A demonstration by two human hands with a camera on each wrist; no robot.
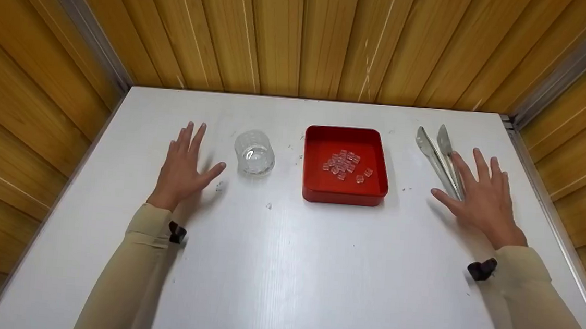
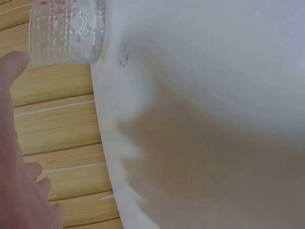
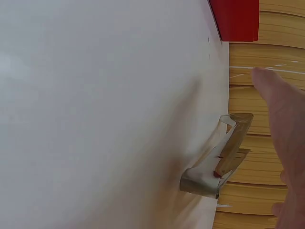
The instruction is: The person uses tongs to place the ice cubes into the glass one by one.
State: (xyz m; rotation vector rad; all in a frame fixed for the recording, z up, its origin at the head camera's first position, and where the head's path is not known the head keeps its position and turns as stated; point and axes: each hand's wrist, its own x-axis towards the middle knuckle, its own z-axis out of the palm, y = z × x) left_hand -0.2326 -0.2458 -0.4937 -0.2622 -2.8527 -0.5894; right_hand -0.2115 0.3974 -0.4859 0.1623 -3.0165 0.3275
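Observation:
My left hand (image 1: 180, 171) hovers above the table's left side, fingers spread and holding nothing. Just right of its thumb stands a clear textured drinking glass (image 1: 255, 153), which also shows at the top of the left wrist view as a ribbed glass (image 2: 67, 31). On the right, my right hand (image 1: 486, 206) is spread in the same way, with nothing in it. Metal tongs (image 1: 439, 157) lie beside and partly behind its fingers; the right wrist view shows their bent end (image 3: 200, 183). Between the hands sits a red square tray (image 1: 342, 197) with several small clear cubes (image 1: 343, 163) inside.
The white table (image 1: 285, 268) carries everything. Wood-patterned panels (image 1: 303, 34) rise behind it and along both sides, with metal posts at the back corners. Small dark marks speckle the tabletop near the glass and the tray. A black wrist camera (image 1: 482, 269) sits on the right sleeve.

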